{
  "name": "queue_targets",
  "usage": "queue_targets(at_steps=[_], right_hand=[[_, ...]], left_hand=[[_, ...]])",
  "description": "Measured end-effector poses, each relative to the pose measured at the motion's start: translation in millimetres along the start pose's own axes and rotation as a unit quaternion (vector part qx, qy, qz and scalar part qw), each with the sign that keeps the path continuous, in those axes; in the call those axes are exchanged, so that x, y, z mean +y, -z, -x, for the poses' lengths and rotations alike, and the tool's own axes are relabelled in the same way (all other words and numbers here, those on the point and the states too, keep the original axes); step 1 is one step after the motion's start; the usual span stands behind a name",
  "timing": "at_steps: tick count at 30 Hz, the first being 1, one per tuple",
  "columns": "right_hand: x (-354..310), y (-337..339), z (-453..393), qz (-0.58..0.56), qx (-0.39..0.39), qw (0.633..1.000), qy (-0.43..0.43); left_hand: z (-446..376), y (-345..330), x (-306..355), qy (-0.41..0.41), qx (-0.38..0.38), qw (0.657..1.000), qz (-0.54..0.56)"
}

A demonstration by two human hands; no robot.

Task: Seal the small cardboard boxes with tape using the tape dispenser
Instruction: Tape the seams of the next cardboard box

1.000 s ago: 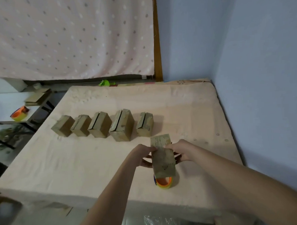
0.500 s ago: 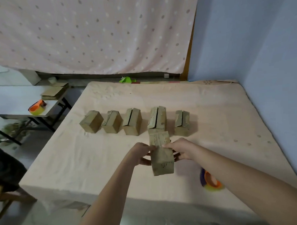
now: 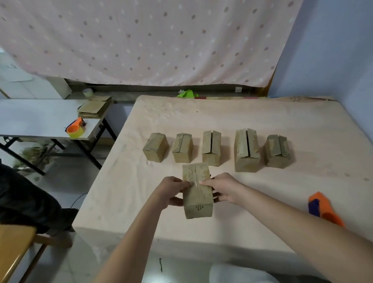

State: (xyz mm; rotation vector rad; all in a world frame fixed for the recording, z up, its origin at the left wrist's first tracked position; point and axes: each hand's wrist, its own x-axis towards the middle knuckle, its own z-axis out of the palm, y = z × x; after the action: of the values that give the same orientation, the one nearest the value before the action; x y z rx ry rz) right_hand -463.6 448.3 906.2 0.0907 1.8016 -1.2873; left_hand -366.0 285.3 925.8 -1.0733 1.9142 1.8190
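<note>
Six small cardboard boxes are on the table (image 3: 268,212): five stand in a row (image 3: 216,149) across its middle, and the sixth, the held box (image 3: 196,190), sits nearer the front edge. The left hand (image 3: 169,192) and right hand (image 3: 224,189) grip its sides, thumbs pressing the top flaps together. An orange tape dispenser (image 3: 323,208) lies at the right, partly behind the forearm. A second dispenser (image 3: 75,129), probably similar, rests on a white side table (image 3: 32,119). A pale dotted curtain (image 3: 146,37) hangs behind.

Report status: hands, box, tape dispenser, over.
Left hand and right hand grip the held box, thumbs pressing flaps together. No tape visible on it. Tape dispenser lies untouched beside right forearm. Nothing blocking.
</note>
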Motion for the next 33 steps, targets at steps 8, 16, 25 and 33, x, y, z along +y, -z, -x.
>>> queue_targets(at_steps=[8,16,25,33], right_hand=[[-25.9,-37.6,-57.4,0.007,-0.006,1.000,0.009],[-46.6,-73.8,-109.6,-0.021,-0.028,0.999,-0.008],[-52.0,-119.6,-124.6,-0.034,0.000,0.999,-0.030],[-45.7,-213.4,-134.6,-0.030,0.050,0.998,-0.035]], left_hand=[[-54.7,55.0,1.3,0.012,0.007,1.000,0.019],[-102.9,103.0,10.0,0.043,0.016,0.999,0.002],[-130.7,149.4,-10.2,0.052,-0.014,0.999,0.006],[-145.0,233.3,-48.3,0.040,-0.053,0.998,-0.015]])
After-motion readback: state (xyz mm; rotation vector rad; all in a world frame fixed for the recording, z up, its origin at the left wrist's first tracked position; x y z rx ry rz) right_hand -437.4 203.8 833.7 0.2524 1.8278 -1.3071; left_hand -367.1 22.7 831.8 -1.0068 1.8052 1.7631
